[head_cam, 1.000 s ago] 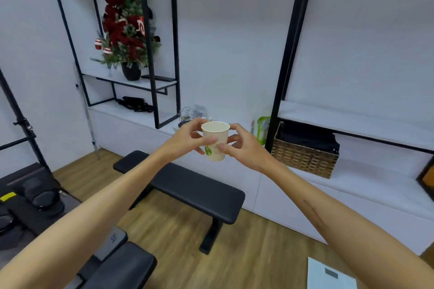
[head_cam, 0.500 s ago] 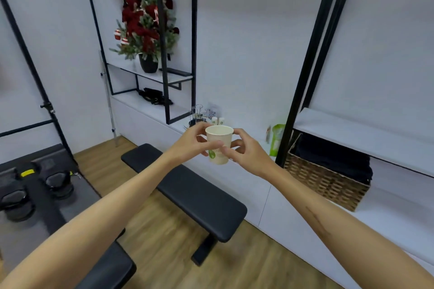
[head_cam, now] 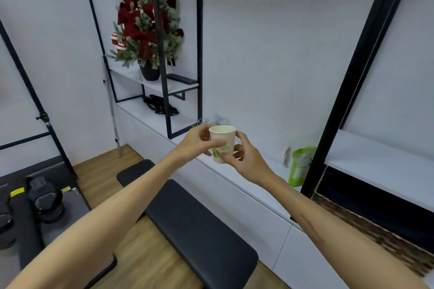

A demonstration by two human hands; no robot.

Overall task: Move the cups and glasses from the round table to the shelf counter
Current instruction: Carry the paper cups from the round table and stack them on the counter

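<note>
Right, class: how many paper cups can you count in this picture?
1. The white paper cup with a green leaf print is held upright between the left hand and the right hand, in front of the white shelf counter. Others may be hidden behind the hands.

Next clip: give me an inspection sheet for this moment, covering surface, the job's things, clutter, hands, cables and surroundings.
Surface: white shelf counter runs along the wall under black metal shelving; the round table is out of view.
Job's things: paper cup, upright, held in the air in front of the counter, not yet set down; clear glasses stand on the counter behind it, partly hidden.
Clutter: green pouch on the counter; wicker basket in the lower right bay; dark straps on the counter further left.
Hands: left hand and right hand both grip the cup from either side.
Cables: nothing seen.
Surroundings: black bench on a wood floor; decorated tree in a pot on a shelf.
</note>
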